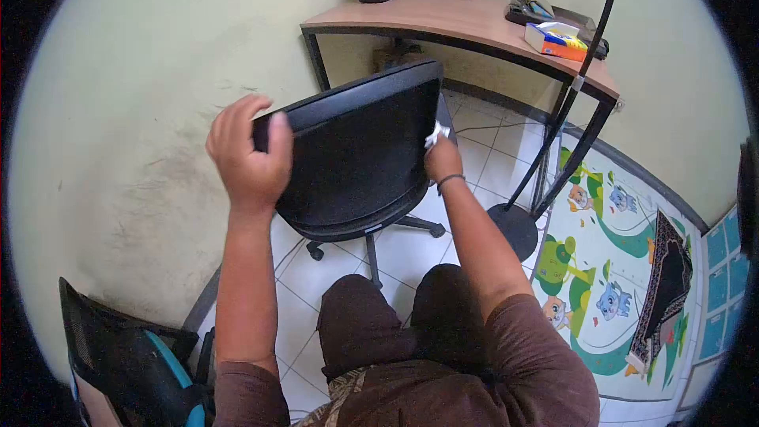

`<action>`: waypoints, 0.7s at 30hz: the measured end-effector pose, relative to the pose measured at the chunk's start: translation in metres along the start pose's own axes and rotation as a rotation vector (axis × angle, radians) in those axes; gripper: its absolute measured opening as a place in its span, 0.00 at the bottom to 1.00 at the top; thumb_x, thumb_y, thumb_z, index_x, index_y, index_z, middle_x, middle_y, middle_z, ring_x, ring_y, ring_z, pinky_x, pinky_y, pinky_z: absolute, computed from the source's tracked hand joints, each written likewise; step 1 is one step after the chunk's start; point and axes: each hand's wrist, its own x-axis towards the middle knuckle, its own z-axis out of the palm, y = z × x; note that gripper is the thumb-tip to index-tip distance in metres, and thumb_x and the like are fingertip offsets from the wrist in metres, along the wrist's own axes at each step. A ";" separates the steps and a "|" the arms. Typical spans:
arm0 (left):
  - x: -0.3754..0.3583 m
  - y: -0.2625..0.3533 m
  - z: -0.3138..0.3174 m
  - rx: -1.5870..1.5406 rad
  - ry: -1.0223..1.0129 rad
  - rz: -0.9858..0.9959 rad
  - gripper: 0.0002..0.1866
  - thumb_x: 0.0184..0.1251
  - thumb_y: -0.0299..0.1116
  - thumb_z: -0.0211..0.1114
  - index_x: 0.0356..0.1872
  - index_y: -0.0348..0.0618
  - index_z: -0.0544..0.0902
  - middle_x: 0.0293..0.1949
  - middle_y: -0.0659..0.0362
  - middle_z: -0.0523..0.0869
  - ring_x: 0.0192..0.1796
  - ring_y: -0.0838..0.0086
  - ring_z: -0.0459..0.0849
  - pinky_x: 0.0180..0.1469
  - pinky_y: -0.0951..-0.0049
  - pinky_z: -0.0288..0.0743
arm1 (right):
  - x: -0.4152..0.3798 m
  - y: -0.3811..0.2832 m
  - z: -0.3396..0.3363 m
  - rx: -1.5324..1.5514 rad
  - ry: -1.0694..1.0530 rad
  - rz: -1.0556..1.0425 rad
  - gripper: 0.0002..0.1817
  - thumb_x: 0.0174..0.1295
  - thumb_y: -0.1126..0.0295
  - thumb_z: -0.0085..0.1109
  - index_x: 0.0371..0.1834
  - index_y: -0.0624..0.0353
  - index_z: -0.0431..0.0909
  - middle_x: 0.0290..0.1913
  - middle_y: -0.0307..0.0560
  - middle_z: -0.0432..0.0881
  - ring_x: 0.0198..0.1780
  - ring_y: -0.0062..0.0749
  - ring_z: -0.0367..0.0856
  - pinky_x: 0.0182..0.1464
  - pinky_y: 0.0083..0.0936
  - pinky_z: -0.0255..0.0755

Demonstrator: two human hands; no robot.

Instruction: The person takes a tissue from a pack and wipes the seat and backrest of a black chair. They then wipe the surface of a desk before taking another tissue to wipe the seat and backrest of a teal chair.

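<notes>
The chair (360,162) stands on white floor tiles between the wall (142,134) on the left and the stand (545,142) on the right, with the desk (443,16) beyond it. Its black back faces the person, the top edge slanting up from left to right, and its wheeled base reaches toward the person's knees (360,308). Bare tiles show on both sides of the base; the strip on the right runs to the stand's round foot and the edge of the patterned mat (589,261). On the left, the room narrows toward the wall, and a second chair (130,348) fills the lower left corner. The black chair lies directly ahead, its back between the two hands. The left hand (251,146) is at the back's upper left corner, open, with thumb and fingers apart around that corner; whether it presses on it cannot be told. The right hand (443,160) is closed on a white cloth (436,135) at the back's right edge, lower than the top right corner. The tissue box (557,39) sits near the desk's right end, well apart from both hands.
</notes>
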 end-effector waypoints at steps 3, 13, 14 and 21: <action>0.007 0.030 0.012 -0.074 -0.069 -0.032 0.11 0.64 0.41 0.67 0.41 0.48 0.85 0.41 0.58 0.88 0.47 0.61 0.84 0.57 0.58 0.68 | -0.028 0.051 0.045 -0.142 -0.237 0.015 0.14 0.59 0.70 0.53 0.41 0.70 0.82 0.43 0.67 0.85 0.46 0.63 0.84 0.51 0.49 0.77; 0.000 -0.011 0.001 -0.025 -0.181 -0.081 0.10 0.60 0.45 0.72 0.36 0.53 0.88 0.37 0.63 0.90 0.44 0.68 0.86 0.59 0.61 0.65 | -0.088 0.088 0.096 0.176 -0.033 0.099 0.15 0.63 0.70 0.52 0.51 0.60 0.80 0.45 0.65 0.85 0.47 0.65 0.82 0.52 0.49 0.76; -0.001 -0.021 -0.002 -0.066 -0.174 -0.066 0.08 0.60 0.41 0.71 0.35 0.50 0.88 0.37 0.62 0.90 0.44 0.68 0.86 0.58 0.61 0.67 | -0.097 0.091 0.100 0.086 -0.167 0.122 0.14 0.63 0.69 0.51 0.48 0.60 0.81 0.44 0.65 0.85 0.46 0.65 0.82 0.51 0.49 0.77; 0.002 -0.091 -0.010 -0.061 -0.248 -0.308 0.09 0.65 0.37 0.65 0.36 0.43 0.86 0.42 0.55 0.90 0.56 0.54 0.83 0.64 0.62 0.70 | -0.144 0.016 -0.035 0.195 -0.611 -0.404 0.15 0.66 0.62 0.54 0.45 0.60 0.83 0.43 0.62 0.83 0.47 0.59 0.81 0.53 0.46 0.75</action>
